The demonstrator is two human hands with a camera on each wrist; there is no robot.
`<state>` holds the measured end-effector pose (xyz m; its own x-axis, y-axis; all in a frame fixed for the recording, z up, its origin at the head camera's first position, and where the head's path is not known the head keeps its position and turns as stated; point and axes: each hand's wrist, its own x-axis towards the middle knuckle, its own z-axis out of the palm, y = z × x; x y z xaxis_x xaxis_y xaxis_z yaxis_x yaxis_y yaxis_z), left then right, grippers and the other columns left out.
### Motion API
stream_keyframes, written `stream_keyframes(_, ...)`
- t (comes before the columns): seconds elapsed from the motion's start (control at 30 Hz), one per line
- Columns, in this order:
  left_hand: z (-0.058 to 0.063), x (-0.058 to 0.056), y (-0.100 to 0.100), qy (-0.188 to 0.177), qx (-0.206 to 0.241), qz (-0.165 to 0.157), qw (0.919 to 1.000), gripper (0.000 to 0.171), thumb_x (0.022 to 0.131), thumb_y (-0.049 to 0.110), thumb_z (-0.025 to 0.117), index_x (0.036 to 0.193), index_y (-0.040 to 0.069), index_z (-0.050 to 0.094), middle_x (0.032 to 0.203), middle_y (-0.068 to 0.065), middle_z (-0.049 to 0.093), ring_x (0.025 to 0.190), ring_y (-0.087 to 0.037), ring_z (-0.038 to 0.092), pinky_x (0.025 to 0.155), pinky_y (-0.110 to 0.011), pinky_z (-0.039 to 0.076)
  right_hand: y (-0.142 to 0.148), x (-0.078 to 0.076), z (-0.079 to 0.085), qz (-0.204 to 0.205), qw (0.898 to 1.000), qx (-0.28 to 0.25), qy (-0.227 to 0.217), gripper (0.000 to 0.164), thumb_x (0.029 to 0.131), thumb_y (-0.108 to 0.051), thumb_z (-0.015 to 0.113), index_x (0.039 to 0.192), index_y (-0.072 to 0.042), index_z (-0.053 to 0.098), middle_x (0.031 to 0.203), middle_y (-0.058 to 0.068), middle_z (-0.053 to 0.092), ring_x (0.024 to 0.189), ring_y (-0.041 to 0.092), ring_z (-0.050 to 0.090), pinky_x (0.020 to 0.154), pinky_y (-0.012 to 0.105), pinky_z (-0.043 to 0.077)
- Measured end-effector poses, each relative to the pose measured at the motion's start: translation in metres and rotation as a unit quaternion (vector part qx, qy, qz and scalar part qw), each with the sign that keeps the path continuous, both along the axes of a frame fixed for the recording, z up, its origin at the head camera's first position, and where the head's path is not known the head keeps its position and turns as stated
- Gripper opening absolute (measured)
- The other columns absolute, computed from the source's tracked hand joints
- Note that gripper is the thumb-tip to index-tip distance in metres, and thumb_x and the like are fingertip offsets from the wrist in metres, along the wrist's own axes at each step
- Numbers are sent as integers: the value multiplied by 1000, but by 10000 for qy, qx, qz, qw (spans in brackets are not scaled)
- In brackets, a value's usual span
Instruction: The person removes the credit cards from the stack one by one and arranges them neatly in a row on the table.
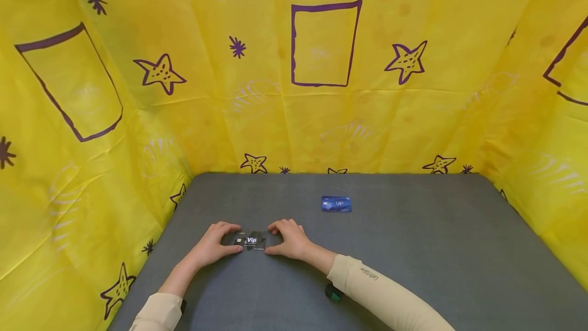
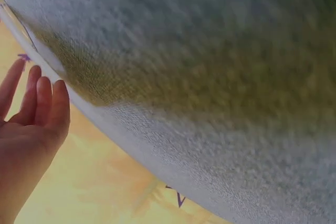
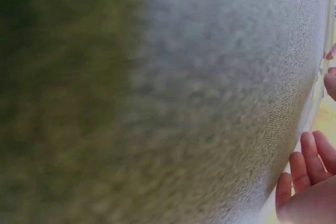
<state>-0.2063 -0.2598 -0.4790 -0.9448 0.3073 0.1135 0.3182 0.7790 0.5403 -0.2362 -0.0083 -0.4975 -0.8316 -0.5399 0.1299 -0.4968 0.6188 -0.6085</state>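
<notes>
Grey tabletop (image 1: 413, 254); left grip (image 1: 214, 243), right grip (image 1: 292, 239) pinching black card (image 1: 250, 240), probably positioning it; next likely calling for even release.

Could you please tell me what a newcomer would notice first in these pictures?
Probably the bright yellow cloth with purple stars, rising behind and beside the grey table. Next, the black Vip card, between the left hand and right hand, left of centre; a blue VIP card lies farther back, to its right.
</notes>
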Motion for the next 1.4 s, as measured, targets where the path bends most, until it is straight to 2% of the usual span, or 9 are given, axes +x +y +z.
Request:
stream_keyframes(0.17,-2,3,8,28,255,23,9997,49,76,32,75,116,8,61,109,-5,57,102,-24,49,86,-44,38,5,1,-3,146,9993,-315,123,51,71,-38,77,112,-13,60,95,-1,57,86,12,43,76,27,34)
stream_keyframes(0.37,-2,5,23,-45,891,-13,9960,48,77,30,74,117,7,60,108,-9,58,99,-26,57,82,-44,46,14,6,-2,233,9965,-754,267,47,73,-32,77,111,-9,61,95,3,59,87,18,49,78,26,37)
stream_keyframes(0.57,0,6,40,-54,1221,83,9925,45,78,29,74,116,8,60,107,-9,59,97,-25,58,78,-39,48,27,9,-4,121,9939,-1082,156,45,74,-32,76,110,-10,61,95,2,60,85,18,50,76,26,38)
stream_keyframes(0.77,3,9,54,-163,1555,36,9877,46,78,27,74,116,7,59,110,-10,59,97,-25,57,79,-40,48,43,12,-7,79,9919,-1263,-64,42,76,-31,75,110,-10,61,95,1,60,84,17,51,75,25,40)
stream_keyframes(1.03,4,13,74,-280,1769,-55,9838,44,78,27,73,115,7,59,109,-8,60,94,-23,57,77,-36,49,69,17,-5,-18,9898,-1369,-388,43,77,-32,74,112,-10,61,97,0,60,87,17,53,75,27,43)
stream_keyframes(1.4,2,20,104,-474,1751,-567,9818,41,81,26,70,114,6,59,107,-9,59,91,-23,57,74,-32,50,104,31,-5,-150,9820,-1716,-772,40,78,-28,73,111,-8,60,97,4,59,85,20,55,71,25,47)
